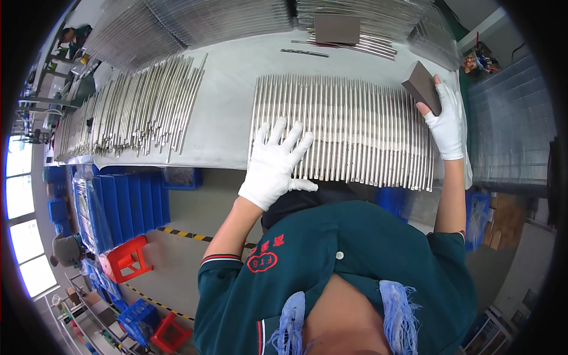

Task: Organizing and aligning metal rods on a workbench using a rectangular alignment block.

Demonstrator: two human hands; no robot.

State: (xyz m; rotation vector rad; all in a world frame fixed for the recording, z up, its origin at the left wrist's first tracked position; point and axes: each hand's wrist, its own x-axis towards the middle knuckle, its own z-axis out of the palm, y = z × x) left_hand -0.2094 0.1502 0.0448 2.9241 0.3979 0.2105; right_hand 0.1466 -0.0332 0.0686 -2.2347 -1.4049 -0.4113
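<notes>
At the front edge of the worktop, the left hand lies palm down, fingers spread, over the left end of a row of metal rods, its grip released. By the right edge, the right hand's grip clasps a dark block between thumb and fingers. Looser rods lie along the left edge; a drill bit and a second block lie toward the back. Blue crates and a red stool stand on the floor.

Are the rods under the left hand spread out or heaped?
Spread out: the metal rods lie side by side in a row, left hand over the leftmost ones.
</notes>
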